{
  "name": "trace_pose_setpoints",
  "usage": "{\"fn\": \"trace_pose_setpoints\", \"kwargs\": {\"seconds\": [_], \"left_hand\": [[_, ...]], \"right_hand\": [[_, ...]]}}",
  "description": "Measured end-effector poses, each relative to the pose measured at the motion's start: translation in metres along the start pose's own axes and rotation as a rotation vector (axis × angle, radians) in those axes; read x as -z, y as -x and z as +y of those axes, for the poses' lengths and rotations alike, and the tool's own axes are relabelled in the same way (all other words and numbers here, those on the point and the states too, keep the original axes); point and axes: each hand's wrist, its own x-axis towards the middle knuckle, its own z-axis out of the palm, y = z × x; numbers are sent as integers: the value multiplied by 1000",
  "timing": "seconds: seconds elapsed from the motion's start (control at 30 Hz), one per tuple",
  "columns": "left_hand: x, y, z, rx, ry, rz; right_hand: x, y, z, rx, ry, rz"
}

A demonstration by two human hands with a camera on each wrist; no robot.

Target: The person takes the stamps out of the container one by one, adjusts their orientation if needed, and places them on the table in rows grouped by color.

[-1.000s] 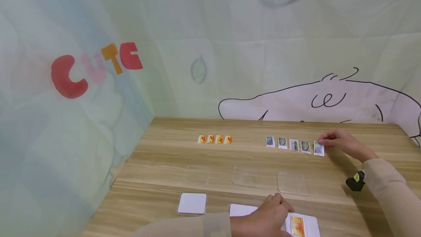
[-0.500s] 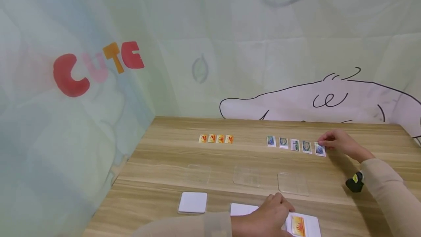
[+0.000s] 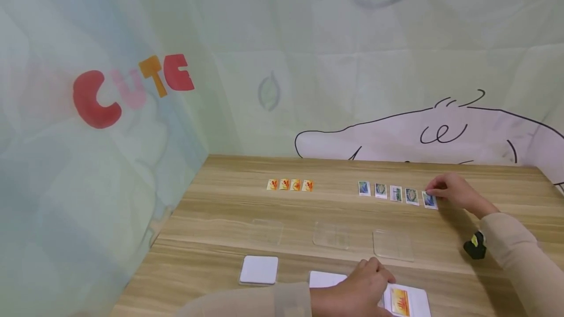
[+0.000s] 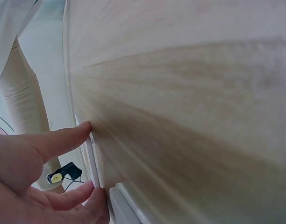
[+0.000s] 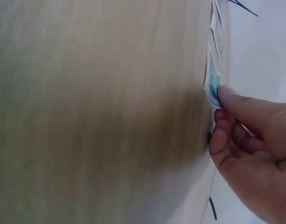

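My right hand (image 3: 458, 194) pinches the corner of the rightmost blue stamp (image 3: 430, 201) at the back right of the table. In the right wrist view, the thumb lies on the stamp (image 5: 212, 84) and the other fingers curl beside it. At the front, my left hand (image 3: 359, 285) grips a white square card (image 3: 418, 300) by its edges, with an orange stamp (image 3: 400, 301) lying on it. The left wrist view has the thumb and fingertips on opposite edges of this thin white slab (image 4: 92, 161). My hand partly hides another white card (image 3: 323, 279) to its left.
Several blue-green stamps (image 3: 396, 193) continue the right row; several orange stamps (image 3: 295, 185) form a row farther left. Three clear square plates (image 3: 393, 246) lie mid-table. A white square card (image 3: 259, 269) sits front left. A black object with a yellow mark (image 3: 476, 246) is by my right forearm.
The head view has shifted slightly. Both hands keep their places, the left on the white card and the right at the rightmost stamp, whose picture now looks a darker blue.
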Motion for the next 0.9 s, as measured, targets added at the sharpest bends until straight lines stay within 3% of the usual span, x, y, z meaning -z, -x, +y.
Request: {"fn": "trace_pose_setpoints", "kwargs": {"seconds": [0.23,0.9], "left_hand": [[0,-1,0,0,-8,1],[0,-1,0,-8,-1,10]], "right_hand": [[-3,1,3,27,14,34],[-2,4,1,-13,13,39]]}}
